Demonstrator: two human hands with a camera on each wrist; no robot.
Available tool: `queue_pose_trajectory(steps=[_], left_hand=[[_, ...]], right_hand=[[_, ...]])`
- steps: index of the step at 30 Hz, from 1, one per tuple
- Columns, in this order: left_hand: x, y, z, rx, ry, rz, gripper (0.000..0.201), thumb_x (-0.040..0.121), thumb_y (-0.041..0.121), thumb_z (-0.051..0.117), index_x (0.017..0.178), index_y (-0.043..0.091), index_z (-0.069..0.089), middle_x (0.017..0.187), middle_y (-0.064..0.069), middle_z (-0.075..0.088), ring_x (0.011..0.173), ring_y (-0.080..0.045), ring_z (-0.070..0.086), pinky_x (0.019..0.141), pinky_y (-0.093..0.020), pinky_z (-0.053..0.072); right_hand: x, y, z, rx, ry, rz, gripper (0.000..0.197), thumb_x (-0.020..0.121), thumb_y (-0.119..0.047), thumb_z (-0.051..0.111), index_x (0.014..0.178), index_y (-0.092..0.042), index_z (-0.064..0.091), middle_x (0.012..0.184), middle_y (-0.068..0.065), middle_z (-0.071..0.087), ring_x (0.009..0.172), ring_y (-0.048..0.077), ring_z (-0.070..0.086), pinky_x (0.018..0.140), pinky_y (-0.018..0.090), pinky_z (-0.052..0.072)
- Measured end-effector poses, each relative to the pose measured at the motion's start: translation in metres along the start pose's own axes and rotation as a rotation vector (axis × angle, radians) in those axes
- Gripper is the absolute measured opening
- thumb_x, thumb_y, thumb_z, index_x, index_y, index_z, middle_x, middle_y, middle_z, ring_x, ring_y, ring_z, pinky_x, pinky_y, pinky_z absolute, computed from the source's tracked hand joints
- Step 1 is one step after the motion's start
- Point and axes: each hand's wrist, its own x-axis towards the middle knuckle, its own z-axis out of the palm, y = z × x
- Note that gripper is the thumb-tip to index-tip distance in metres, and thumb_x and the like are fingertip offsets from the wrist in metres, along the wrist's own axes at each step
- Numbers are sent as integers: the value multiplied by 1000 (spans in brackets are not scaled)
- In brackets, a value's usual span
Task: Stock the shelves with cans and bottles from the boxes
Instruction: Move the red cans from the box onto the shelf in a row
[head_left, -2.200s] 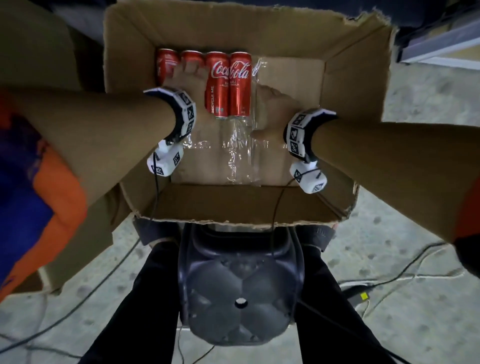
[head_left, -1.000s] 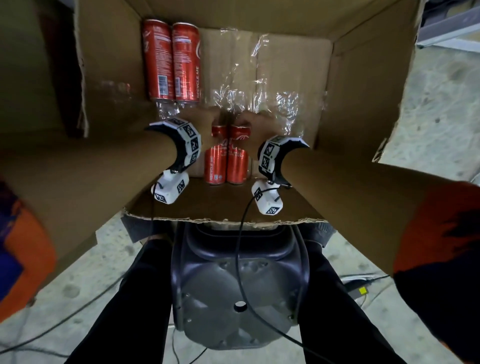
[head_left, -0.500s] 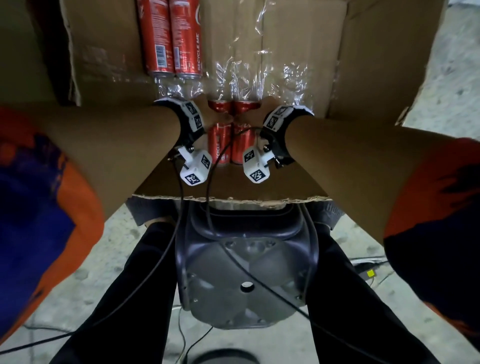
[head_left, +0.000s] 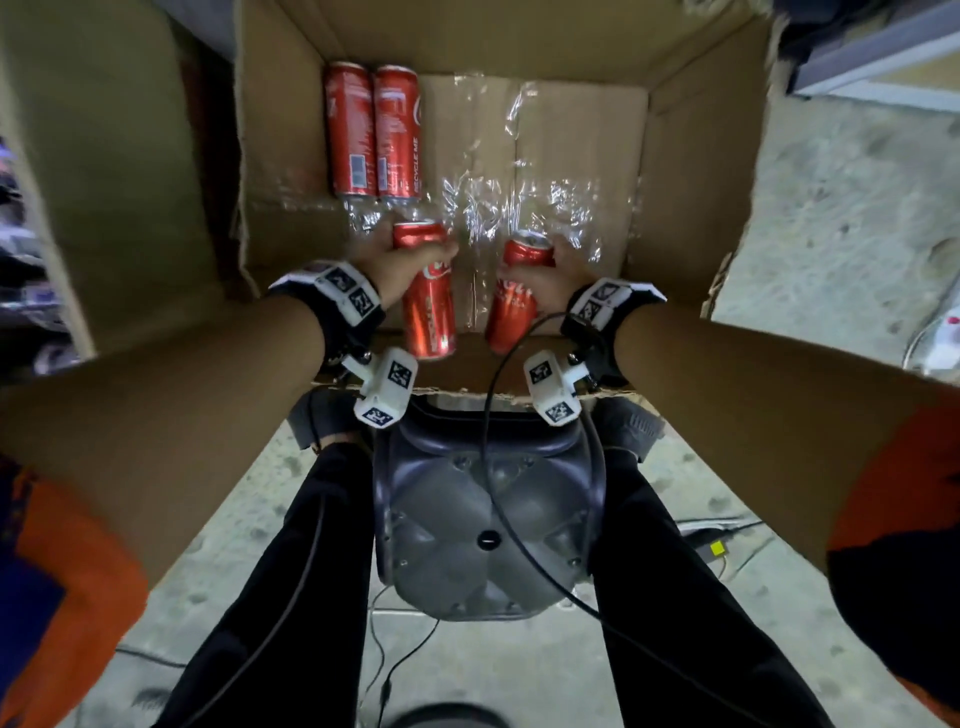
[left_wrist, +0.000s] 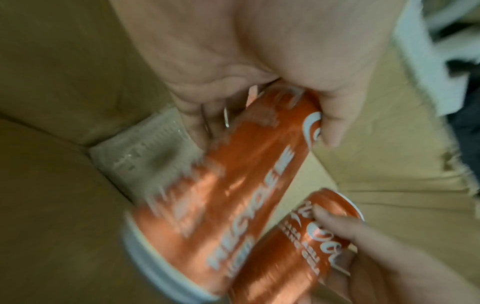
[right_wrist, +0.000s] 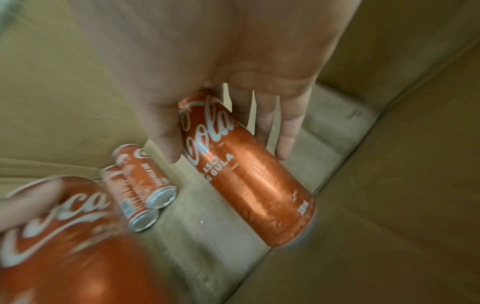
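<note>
Where the left hand (head_left: 397, 267) reaches into the box: fingers and thumb curl round the top of a red Coca-Cola can (head_left: 428, 306), tilted, base toward the person.
Right hand (head_left: 545, 283): grips a second Coca-Cola can (head_left: 511, 306) near its top the same way, thumb on one side and fingers on the other in the right wrist view.
Between the held cans: a small gap; they lean apart at the top.
Spare cans (head_left: 371, 130): two lying side by side, touching, at the box's far left; the right wrist view shows their silver ends.
Cardboard box (head_left: 691, 156): open, with crumpled clear plastic wrap (head_left: 519, 208) on its bottom.
Left wrist view: blurred.
Below the box, head view only: dark plastic stool (head_left: 488, 525), black-trousered legs, concrete floor (head_left: 841, 218).
</note>
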Motion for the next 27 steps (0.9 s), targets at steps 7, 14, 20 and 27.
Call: queue_pose_trajectory(steps=[7, 14, 20, 27], left_hand=[[-98, 20, -18, -176, 22, -66, 66, 63, 70, 80, 109, 30, 55, 98, -7, 72, 85, -27, 71, 81, -43, 59], [-186, 35, -29, -35, 30, -30, 47, 81, 51, 77, 115, 20, 64, 99, 1, 74, 90, -19, 71, 80, -31, 53], [-282, 63, -25, -93, -56, -17, 35, 81, 35, 81, 103, 19, 59, 96, -20, 74, 72, -32, 73, 68, -38, 60], [-404, 102, -25, -202, -46, 58, 45, 77, 32, 84, 112, 17, 60, 98, -18, 75, 79, -34, 71, 74, -42, 58]], right_hand=[[-103, -21, -26, 8, 2, -62, 56, 81, -34, 83, 128, -28, 53, 105, -10, 66, 96, 11, 65, 68, 20, 44], [-198, -21, -46, -36, 73, -84, 62, 75, -38, 86, 125, -26, 53, 107, -2, 68, 96, 21, 67, 78, 32, 51], [-289, -21, -58, -59, 68, -38, 65, 68, -39, 90, 122, -24, 58, 106, 0, 70, 95, 24, 69, 92, 45, 55], [-415, -45, -77, 61, 117, -98, 41, 76, -28, 85, 112, -21, 65, 97, 1, 74, 89, 23, 71, 80, 36, 55]])
